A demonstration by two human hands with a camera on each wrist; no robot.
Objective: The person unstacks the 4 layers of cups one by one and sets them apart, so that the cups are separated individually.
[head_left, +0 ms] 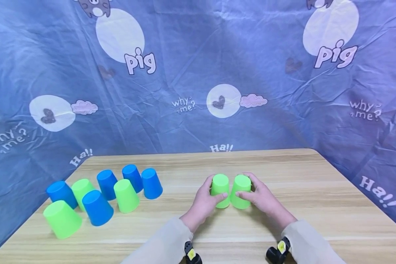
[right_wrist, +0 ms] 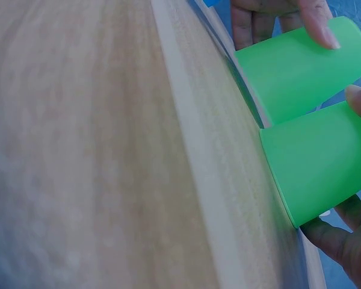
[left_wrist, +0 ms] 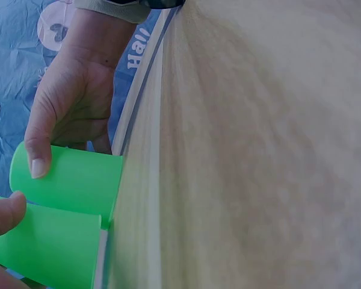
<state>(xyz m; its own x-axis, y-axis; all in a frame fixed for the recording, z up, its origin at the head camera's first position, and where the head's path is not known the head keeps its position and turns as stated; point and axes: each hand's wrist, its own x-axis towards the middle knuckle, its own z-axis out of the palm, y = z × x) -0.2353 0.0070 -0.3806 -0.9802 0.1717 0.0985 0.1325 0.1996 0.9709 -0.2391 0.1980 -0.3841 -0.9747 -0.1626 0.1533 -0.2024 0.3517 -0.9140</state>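
Two light green cups stand upside down side by side near the middle of the wooden table. My left hand (head_left: 202, 203) grips the left green cup (head_left: 219, 187), thumb across its front and fingers behind it. Around the right green cup (head_left: 240, 194) curls my right hand (head_left: 262, 198), its thumb also on the near side. Both wrist views show the held cups close together, the left cup (left_wrist: 51, 247) nearer in the left wrist view and the right cup (right_wrist: 319, 162) nearer in the right. The cups partly hide the fingers behind them.
At the table's left are several upside-down cups in loose rows, among them a green cup (head_left: 62, 220), a blue cup (head_left: 97, 209) and another blue cup (head_left: 151, 185). A blue printed cloth (head_left: 184, 128) hangs behind the wooden table (head_left: 283, 165) and along its sides.
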